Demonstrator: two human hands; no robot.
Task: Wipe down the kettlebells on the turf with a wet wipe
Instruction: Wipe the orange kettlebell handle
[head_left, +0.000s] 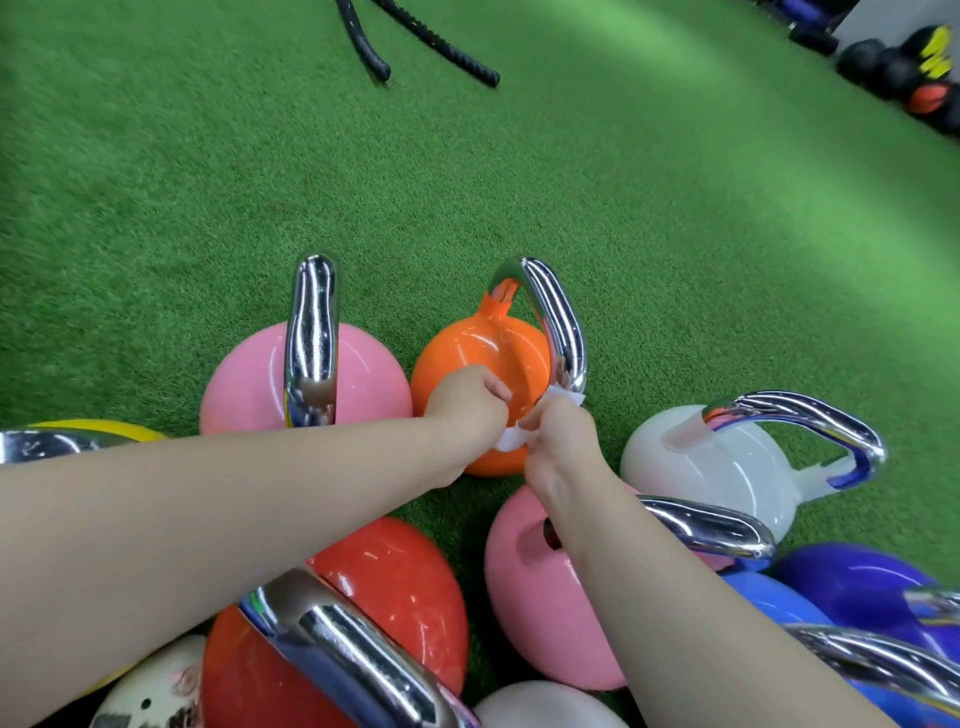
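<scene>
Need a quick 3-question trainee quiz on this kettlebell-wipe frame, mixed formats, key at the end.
1. True or false: both hands grip the wet wipe.
2. Which kettlebell sits right behind the hands? A) orange kettlebell B) white kettlebell C) red kettlebell
3. Fill in: the two black battle ropes lie on the green ____ at the top of the view.

Key:
1. True: the left hand and right hand both pinch it, stretched between them.
2. A
3. turf
</scene>
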